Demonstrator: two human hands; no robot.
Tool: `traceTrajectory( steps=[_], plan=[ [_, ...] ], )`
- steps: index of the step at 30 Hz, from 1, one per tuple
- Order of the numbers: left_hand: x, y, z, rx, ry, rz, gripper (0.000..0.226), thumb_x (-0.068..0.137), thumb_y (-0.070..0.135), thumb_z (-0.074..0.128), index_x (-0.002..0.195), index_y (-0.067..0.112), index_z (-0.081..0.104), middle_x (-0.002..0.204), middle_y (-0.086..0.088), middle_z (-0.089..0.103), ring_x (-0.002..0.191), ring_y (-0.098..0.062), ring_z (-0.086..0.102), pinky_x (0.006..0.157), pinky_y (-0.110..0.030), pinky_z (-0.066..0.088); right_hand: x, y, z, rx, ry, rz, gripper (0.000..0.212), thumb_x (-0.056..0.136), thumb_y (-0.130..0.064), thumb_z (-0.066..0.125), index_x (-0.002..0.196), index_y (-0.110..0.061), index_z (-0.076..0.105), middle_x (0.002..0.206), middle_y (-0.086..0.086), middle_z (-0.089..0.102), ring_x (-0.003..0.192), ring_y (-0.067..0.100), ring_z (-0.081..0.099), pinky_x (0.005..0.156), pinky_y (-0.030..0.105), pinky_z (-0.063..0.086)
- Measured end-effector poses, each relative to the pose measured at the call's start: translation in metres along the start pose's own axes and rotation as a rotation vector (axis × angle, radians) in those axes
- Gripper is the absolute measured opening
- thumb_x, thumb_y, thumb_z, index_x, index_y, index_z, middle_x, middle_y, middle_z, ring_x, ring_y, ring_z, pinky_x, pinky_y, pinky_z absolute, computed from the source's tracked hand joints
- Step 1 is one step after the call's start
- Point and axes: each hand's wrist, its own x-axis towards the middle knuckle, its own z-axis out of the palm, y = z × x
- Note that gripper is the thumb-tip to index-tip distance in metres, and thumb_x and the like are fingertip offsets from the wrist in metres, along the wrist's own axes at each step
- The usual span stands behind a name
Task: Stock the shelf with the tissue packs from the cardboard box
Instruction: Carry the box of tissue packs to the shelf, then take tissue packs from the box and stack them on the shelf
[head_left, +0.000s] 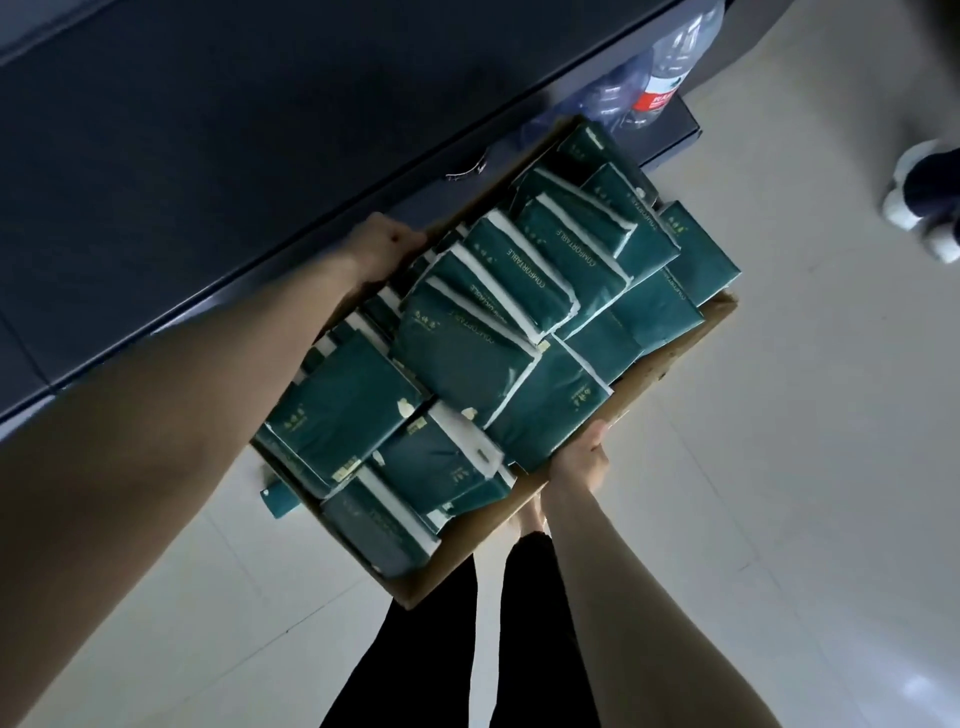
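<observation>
The left hand grips the cardboard box at its shelf-side rim and the right hand at the outer rim, so the box, heaped with tissue packs, lies lengthwise along the shelf edge.

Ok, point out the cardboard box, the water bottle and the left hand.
cardboard box (670, 361): head view, bare brown side wall.
water bottle (655, 98): head view, its red label.
left hand (383, 248): head view, back of the hand.

Tissue packs dark green, white edges (pale lettering); cardboard box brown.
</observation>
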Motion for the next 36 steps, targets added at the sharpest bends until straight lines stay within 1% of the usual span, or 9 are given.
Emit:
traceTrajectory(
  steps=[4, 7, 12, 16, 22, 28, 30, 34, 36],
  plan=[
    [0.008, 0.007, -0.006, 0.048, -0.044, 0.026, 0.033, 0.096, 0.031, 0.054, 0.117, 0.009, 0.066, 0.121, -0.012, 0.064, 0.110, -0.026, 0.060, 0.089, -0.027, 0.044, -0.002, 0.001, 0.008, 0.060, 0.006, 0.028, 0.047, 0.097, -0.048, 0.030, 0.082, -0.013, 0.057, 0.081, 0.008, 0.056, 0.080, 0.027, 0.052, 0.074, 0.039, 0.047],
    [0.011, 0.006, -0.016, 0.017, -0.014, 0.048, 0.032, 0.096, 0.030, 0.055, 0.117, 0.009, 0.066, 0.120, -0.012, 0.064, 0.110, -0.024, 0.059, 0.090, -0.029, 0.045, -0.009, 0.001, 0.016, 0.043, -0.007, 0.013, 0.048, 0.099, -0.048, 0.027, 0.074, -0.014, 0.051, 0.071, 0.006, 0.048, 0.065, 0.021, 0.045, 0.059, 0.032, 0.040],
    [0.007, -0.005, -0.027, -0.054, 0.000, 0.072, 0.015, 0.096, 0.028, 0.055, 0.096, 0.015, 0.063, 0.088, -0.004, 0.054, 0.078, -0.014, 0.050, 0.061, -0.021, 0.039, -0.020, 0.000, 0.024, 0.008, -0.021, -0.025, 0.050, 0.101, -0.044, 0.025, 0.067, -0.013, 0.043, 0.062, 0.004, 0.034, 0.054, 0.015, 0.031, 0.048, 0.028, 0.027],
    [-0.001, -0.014, -0.030, -0.133, 0.014, 0.055, 0.029, 0.097, 0.027, 0.054, 0.114, 0.008, 0.066, 0.102, -0.007, 0.064, 0.092, -0.017, 0.059, 0.082, -0.028, 0.047, -0.025, 0.000, 0.024, -0.001, -0.065, -0.035, 0.049, 0.101, -0.046, 0.025, 0.070, -0.012, 0.041, 0.060, 0.002, 0.027, 0.052, 0.013, 0.025, 0.048, 0.026, 0.023],
    [-0.016, -0.016, -0.035, -0.105, -0.002, 0.003, 0.041, 0.101, 0.031, 0.043, 0.134, 0.009, 0.052, 0.129, -0.013, 0.056, 0.107, -0.025, 0.056, 0.085, -0.030, 0.045, -0.029, 0.003, 0.018, -0.047, -0.162, 0.001, 0.045, 0.099, -0.049, 0.029, 0.094, -0.013, 0.054, 0.063, 0.001, 0.038, 0.055, 0.014, 0.036, 0.051, 0.029, 0.036],
    [-0.050, -0.015, -0.047, -0.009, 0.007, -0.050, 0.039, 0.098, 0.037, 0.048, 0.122, 0.010, 0.061, 0.123, -0.014, 0.061, 0.109, -0.026, 0.057, 0.090, -0.030, 0.041, -0.030, -0.003, -0.007, -0.192, -0.269, -0.123, 0.036, 0.101, -0.036, 0.038, 0.078, -0.012, 0.052, 0.079, 0.007, 0.056, 0.080, 0.024, 0.059, 0.085, 0.046, 0.056],
    [-0.052, -0.009, -0.055, 0.011, -0.006, -0.061, 0.035, 0.098, 0.036, 0.049, 0.117, 0.010, 0.063, 0.115, -0.009, 0.062, 0.110, -0.026, 0.056, 0.089, -0.030, 0.041, -0.022, -0.016, -0.011, -0.300, -0.312, -0.119, 0.029, 0.101, -0.028, 0.043, 0.082, -0.009, 0.053, 0.081, 0.007, 0.057, 0.082, 0.027, 0.061, 0.084, 0.043, 0.055],
    [-0.127, 0.012, -0.093, 0.086, 0.089, 0.070, 0.032, 0.096, 0.034, 0.053, 0.114, 0.009, 0.063, 0.114, -0.008, 0.065, 0.106, -0.024, 0.060, 0.099, -0.036, 0.045, -0.074, -0.062, -0.057, -0.513, -0.388, -0.409, 0.008, 0.097, -0.010, 0.049, 0.095, -0.005, 0.056, 0.086, 0.010, 0.059, 0.070, 0.023, 0.060, 0.063, 0.031, 0.051],
    [-0.137, 0.009, -0.092, 0.170, 0.041, 0.071, 0.033, 0.094, 0.037, 0.056, 0.115, 0.012, 0.062, 0.115, -0.007, 0.066, 0.106, -0.023, 0.061, 0.101, -0.039, 0.045, -0.079, -0.084, -0.058, -0.694, -0.403, -0.494, 0.010, 0.095, -0.009, 0.049, 0.095, -0.007, 0.059, 0.088, 0.011, 0.059, 0.066, 0.019, 0.055, 0.068, 0.031, 0.049]
  ],
)
